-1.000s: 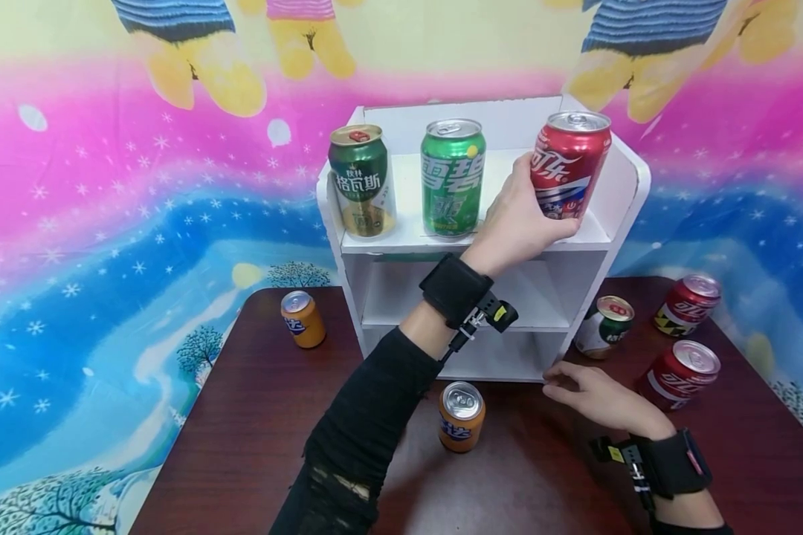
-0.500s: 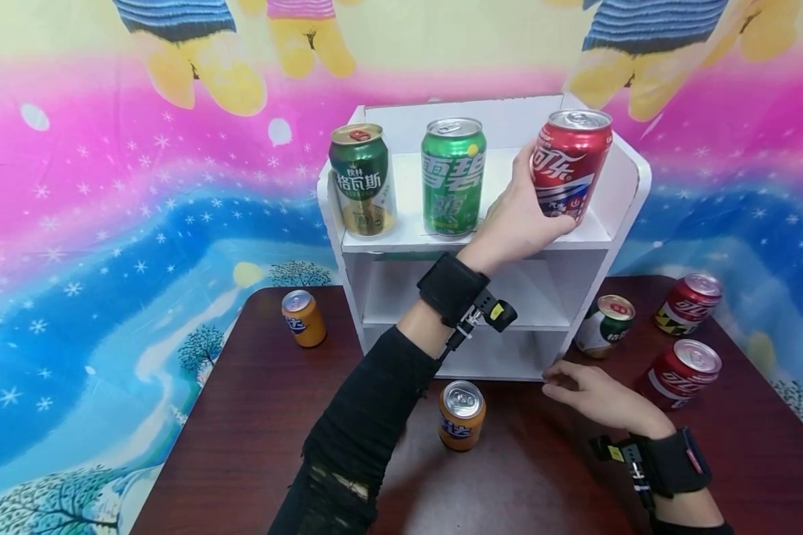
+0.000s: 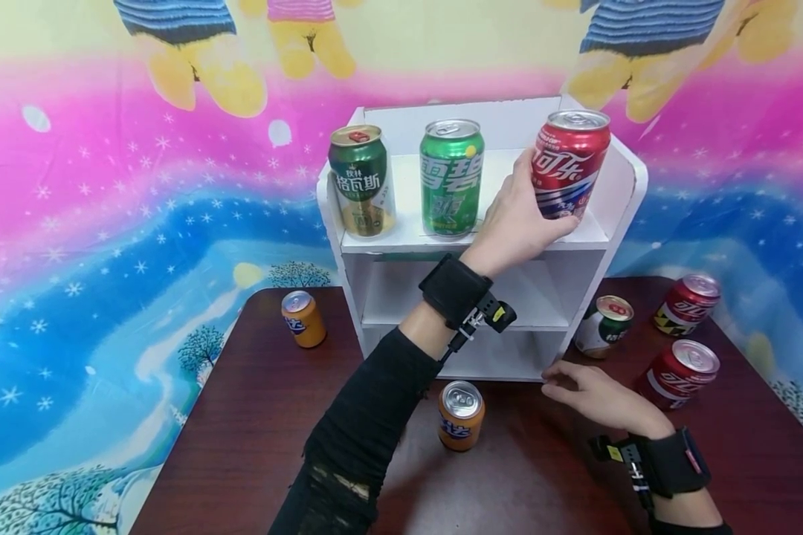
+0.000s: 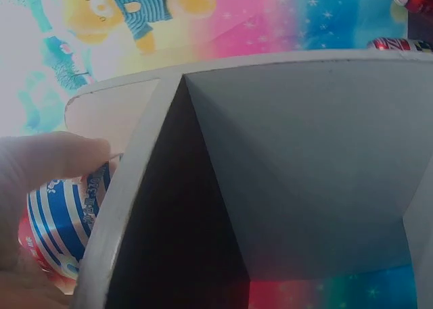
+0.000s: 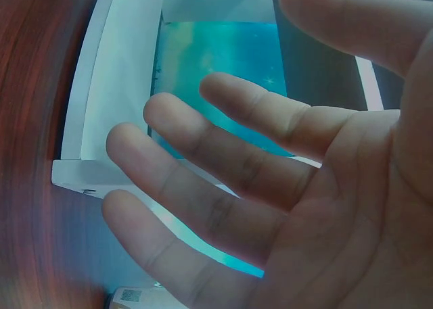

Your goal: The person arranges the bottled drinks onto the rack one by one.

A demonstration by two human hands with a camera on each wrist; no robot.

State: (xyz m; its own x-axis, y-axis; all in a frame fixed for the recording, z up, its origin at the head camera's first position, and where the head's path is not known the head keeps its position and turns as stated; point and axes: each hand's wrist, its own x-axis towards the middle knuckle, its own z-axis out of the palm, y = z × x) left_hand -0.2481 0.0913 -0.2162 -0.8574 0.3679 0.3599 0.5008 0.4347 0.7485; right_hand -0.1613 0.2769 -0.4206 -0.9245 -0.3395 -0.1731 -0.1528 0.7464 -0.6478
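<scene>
My left hand grips a red cola can at the right end of the white shelf unit's top tier. In the left wrist view the thumb lies over the can's blue-striped lower side. To its left on the same tier stand a green soda can and a green-and-gold can, both upright. My right hand is low by the unit's bottom right corner and holds nothing. Its fingers are spread and loosely bent in the right wrist view.
On the dark wooden table, one orange can stands before the unit and another orange can at its left. Right of it are a white-green can and two red cans, one near, one far.
The red can has turned slightly in my left hand, its lettering shifting to the right. My right hand stays where it was.
</scene>
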